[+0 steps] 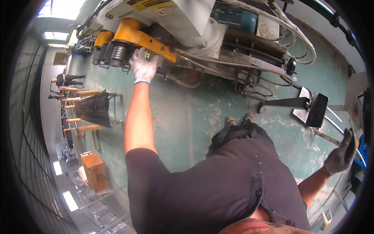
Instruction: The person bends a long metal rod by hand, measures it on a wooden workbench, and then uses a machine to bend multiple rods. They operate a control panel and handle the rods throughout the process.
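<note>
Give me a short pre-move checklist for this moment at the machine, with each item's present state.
1. Left hand gloved and placed on the machine's yellow arm: ok.
2. Right hand gloved, touching the metal rail: cannot tell, seen at the picture's edge.
3. Left fingers clear of the black rollers: ok, rollers sit beside the hand.
4. Cables lie away from both hands: ok.
5. Feet planted on the green floor: ok.

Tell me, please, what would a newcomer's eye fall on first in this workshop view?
Most striking is the large machine along the top, with its yellow arm, where the left hand in a white glove presses against it. At the right edge, the right hand in a dark glove reaches out, below a black pedal-like plate on the green floor.
</note>
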`<state>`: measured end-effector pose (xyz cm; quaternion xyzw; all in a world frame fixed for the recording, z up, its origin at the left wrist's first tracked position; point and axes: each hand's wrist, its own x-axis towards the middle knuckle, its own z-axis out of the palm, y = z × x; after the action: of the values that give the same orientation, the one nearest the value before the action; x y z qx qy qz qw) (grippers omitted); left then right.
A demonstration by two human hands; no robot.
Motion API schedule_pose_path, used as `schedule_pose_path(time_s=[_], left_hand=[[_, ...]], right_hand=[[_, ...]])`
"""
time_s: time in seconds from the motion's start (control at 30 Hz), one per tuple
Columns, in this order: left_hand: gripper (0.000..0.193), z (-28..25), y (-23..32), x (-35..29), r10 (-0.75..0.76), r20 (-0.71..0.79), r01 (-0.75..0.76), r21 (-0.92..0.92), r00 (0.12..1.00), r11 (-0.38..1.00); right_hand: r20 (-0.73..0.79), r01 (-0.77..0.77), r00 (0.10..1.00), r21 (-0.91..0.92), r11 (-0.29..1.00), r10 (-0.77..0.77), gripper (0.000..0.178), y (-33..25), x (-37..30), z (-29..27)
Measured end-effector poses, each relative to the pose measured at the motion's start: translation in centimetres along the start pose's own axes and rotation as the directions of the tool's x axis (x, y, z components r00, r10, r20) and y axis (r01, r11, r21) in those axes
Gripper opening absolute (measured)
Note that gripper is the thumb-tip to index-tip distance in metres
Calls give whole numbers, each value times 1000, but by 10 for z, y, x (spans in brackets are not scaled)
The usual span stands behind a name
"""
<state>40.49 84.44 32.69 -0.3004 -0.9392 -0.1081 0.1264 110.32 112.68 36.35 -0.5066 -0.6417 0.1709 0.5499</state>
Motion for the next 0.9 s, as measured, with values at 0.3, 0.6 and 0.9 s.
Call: schedule_pose_path(time_s=[0.3,0.6,0.9], left_hand=[[61,0,-34,27,104,139,-103,-15,985,995],[49,-4,-38,-2,382,112,-131,-822,917,554],[60,-34,-38,-11,770,213,-239,-872,602,428]], right_hand=[[586,-254,807,226,940,77,20,-116,-107,166],[840,-574,511,179,799,179,29,-284,-231,324],[936,-971,177,115,211,304,35,-319,-298,369]])
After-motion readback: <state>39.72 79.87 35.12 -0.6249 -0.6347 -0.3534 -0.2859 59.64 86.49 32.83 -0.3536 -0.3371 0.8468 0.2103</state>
